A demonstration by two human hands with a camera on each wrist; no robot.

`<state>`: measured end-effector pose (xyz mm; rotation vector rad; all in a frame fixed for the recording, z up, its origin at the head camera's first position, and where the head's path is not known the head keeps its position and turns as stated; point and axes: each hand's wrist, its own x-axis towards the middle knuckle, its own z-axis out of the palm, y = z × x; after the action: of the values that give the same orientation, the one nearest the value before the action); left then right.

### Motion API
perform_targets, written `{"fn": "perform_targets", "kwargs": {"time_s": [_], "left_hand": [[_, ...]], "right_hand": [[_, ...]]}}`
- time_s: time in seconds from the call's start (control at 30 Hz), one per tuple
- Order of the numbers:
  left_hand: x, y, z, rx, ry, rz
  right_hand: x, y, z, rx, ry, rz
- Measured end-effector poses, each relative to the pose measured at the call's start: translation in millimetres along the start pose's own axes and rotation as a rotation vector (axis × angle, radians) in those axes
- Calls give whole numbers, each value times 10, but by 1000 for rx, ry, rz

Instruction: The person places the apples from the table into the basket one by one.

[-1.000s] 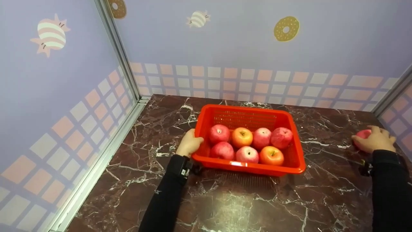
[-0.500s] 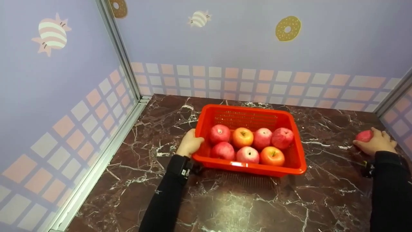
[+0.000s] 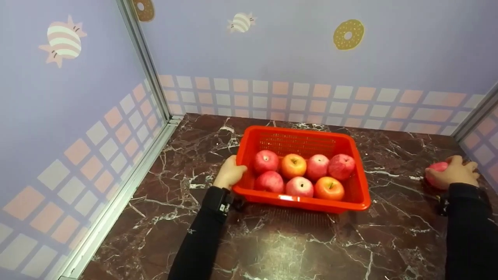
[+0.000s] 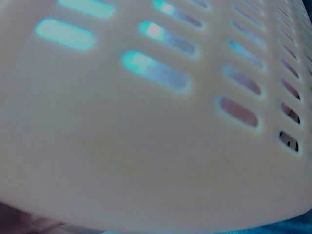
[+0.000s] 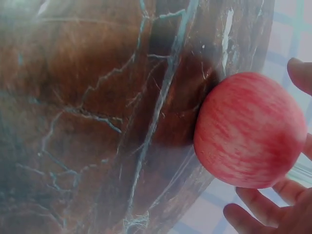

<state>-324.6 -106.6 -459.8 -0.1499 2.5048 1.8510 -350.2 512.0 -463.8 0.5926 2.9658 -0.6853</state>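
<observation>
A red plastic basket (image 3: 303, 206) stands on the marble-patterned table, with several red and yellow-orange apples (image 3: 293, 166) inside. My left hand (image 3: 229, 173) grips the basket's left rim, thumb over the edge. In the left wrist view the slotted basket wall (image 4: 146, 146) fills nearly everything, and the left fingers are hidden. Far to the right, a loose red apple (image 5: 251, 131) rests on the table at my right hand (image 3: 459, 174). Its fingers spread around the apple's far side; in the right wrist view the thumb (image 5: 301, 75) is apart from the skin, other fingertips close beneath it.
Patterned wall panels enclose the table at the back (image 3: 295, 50), at the left (image 3: 58, 128) and at the right edge (image 3: 488, 136). A metal rail (image 3: 128, 190) runs along the left side of the tabletop.
The loose apple has shifted slightly nearer and left over the last half second, and the right fingers have moved over it. The left hand and basket stay in place.
</observation>
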Motion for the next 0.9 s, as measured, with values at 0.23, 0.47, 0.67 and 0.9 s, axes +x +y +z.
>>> {"fn": "perform_targets", "kwargs": {"time_s": [0.23, 0.47, 0.67, 0.9], "left_hand": [[-3, 10, -2, 6, -8, 15], [-3, 18, -5, 0, -10, 17], [-12, 35, -5, 11, -7, 3], [-9, 13, -2, 12, -6, 10]], "right_hand": [[26, 69, 104, -20, -51, -16], [50, 143, 162, -32, 5, -46], [67, 155, 183, -41, 21, -60], [12, 133, 192, -9, 37, -41]]}}
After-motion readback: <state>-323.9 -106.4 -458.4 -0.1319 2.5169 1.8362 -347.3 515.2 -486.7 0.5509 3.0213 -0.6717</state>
